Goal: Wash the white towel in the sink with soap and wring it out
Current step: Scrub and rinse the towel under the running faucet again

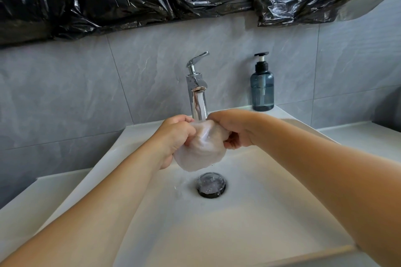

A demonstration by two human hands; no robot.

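White towel [200, 149] bunched between both hands' fingers [231, 143] — under faucet [197, 93].

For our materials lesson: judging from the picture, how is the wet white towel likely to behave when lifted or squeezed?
Probably floppy: the white towel sags in a loose pouch between the left hand and right hand. Likely heavy for its size, since water from the faucet runs onto it and drips below. Possibly slippery, as its surface looks glossy and wet.
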